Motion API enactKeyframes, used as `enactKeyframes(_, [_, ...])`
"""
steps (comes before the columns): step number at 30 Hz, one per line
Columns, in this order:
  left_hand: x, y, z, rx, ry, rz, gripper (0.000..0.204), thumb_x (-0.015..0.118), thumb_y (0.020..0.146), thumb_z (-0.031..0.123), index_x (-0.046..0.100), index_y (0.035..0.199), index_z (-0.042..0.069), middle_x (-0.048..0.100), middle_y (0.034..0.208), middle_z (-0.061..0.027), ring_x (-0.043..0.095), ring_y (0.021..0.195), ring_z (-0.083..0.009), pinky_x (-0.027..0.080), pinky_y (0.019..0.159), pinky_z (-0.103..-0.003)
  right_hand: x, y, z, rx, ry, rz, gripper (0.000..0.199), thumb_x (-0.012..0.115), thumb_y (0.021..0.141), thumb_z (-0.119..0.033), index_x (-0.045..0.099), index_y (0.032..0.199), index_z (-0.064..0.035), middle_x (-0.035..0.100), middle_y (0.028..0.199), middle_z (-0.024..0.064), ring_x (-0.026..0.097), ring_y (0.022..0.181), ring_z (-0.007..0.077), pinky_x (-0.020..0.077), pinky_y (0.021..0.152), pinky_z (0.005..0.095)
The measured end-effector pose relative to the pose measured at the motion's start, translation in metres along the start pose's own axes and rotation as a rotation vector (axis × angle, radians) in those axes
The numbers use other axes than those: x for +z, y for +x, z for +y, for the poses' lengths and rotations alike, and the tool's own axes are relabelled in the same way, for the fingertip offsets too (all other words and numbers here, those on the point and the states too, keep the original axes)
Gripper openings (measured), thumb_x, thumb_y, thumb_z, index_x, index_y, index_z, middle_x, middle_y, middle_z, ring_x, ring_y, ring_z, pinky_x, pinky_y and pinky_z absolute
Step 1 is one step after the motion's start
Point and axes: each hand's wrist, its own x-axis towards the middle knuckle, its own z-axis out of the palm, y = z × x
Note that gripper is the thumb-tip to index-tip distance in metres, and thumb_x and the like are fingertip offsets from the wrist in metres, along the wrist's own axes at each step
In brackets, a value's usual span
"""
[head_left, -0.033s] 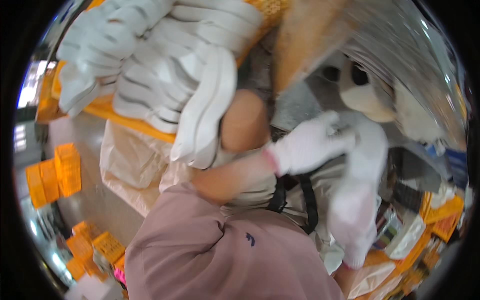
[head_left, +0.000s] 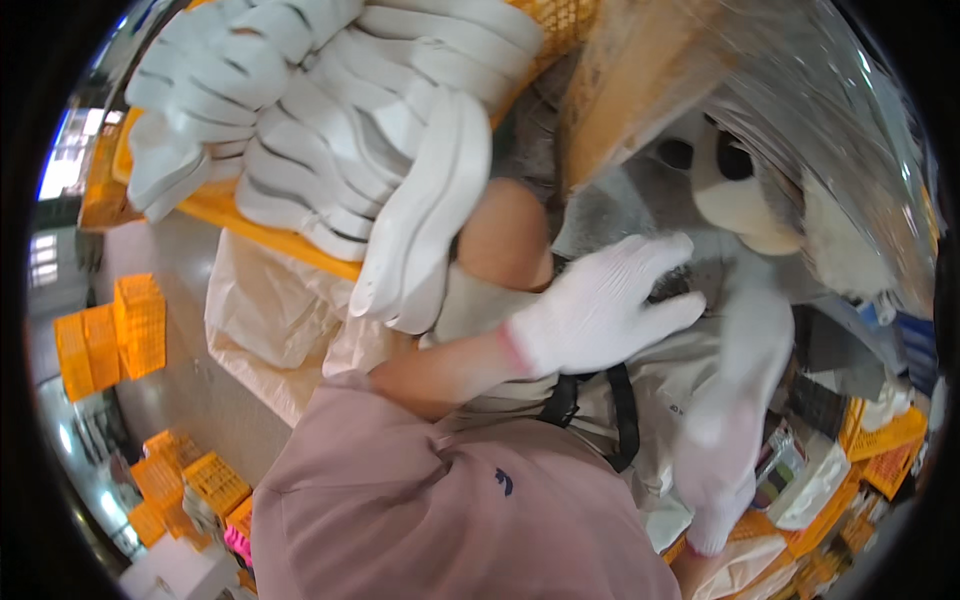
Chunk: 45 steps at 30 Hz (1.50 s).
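one gloved left hand (head_left: pixel 603 312) spreads its thumb and fingers apart; the right hand (head_left: pixel 716 465) grips a white sole (head_left: pixel 757 315) (rather blurred).

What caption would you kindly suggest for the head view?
Gloved left hand open, right hand holding a blurred white sole, near white soles stacked in a yellow crate.

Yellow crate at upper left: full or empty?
Looks full: white soles are piled above the near rim of the yellow crate. Can't tell how deep they go.
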Motion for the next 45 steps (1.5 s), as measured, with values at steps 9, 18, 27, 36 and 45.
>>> enactKeyframes(9, [-0.198,-0.039,-0.062,-0.72,0.474,0.084,0.087,0.085,0.09,0.037,0.048,0.152,-0.012,0.065,0.139,-0.0263,0.063,0.13,-0.0332,0.05,0.109,-0.042,0.039,0.018,-0.011,-0.351,-0.414,0.053,0.05,0.073,0.095,-0.009,0.068,0.144,0.0004,0.073,0.136,0.02,0.071,0.116,0.0274,0.0542,0.101,0.0361])
enactKeyframes(18, [-0.209,-0.075,-0.015,-0.421,0.597,-0.253,0.068,0.089,0.084,0.041,0.07,0.141,0.008,0.065,0.145,-0.0191,0.064,0.132,-0.0359,0.05,0.113,-0.042,0.238,0.045,-0.239,-0.595,0.384,-0.593,0.105,0.088,0.09,-0.03,0.028,0.169,0.0033,0.057,0.154,0.0252,0.065,0.132,0.0318,0.0524,0.113,0.0444])
enactKeyframes(27, [-0.198,-0.099,0.055,-0.742,-0.24,0.064,0.059,0.085,0.093,0.031,0.069,0.137,-0.005,0.072,0.131,-0.015,0.067,0.123,-0.0202,0.055,0.104,-0.039,0.164,0.017,-0.189,-0.65,0.323,-0.709,0.054,0.075,0.094,-0.024,0.066,0.138,0.0064,0.077,0.118,0.0154,0.072,0.104,0.0184,0.0571,0.093,0.0371])
enactKeyframes(36, [-0.253,-0.028,-0.03,-0.552,-0.025,0.645,0.042,0.065,0.108,0.034,0.069,0.121,-0.006,0.074,0.114,-0.0121,0.069,0.102,-0.022,0.055,0.095,-0.037,0.08,0.006,-0.067,-0.23,0.6,-0.191,0.063,0.069,0.095,-0.009,0.05,0.153,0.0027,0.064,0.142,0.0131,0.063,0.125,0.024,0.0513,0.11,0.0382])
enactKeyframes(45, [-0.217,0.011,-0.095,-0.298,0.987,0.674,0.05,0.063,0.108,0.031,0.058,0.143,-0.003,0.065,0.134,-0.022,0.06,0.13,-0.0311,0.049,0.112,-0.044,-0.029,-0.011,-0.006,-0.193,0.636,0.26,0.056,0.058,0.105,-0.009,0.048,0.159,0.0015,0.059,0.152,0.014,0.06,0.136,0.0268,0.0513,0.112,0.0391])
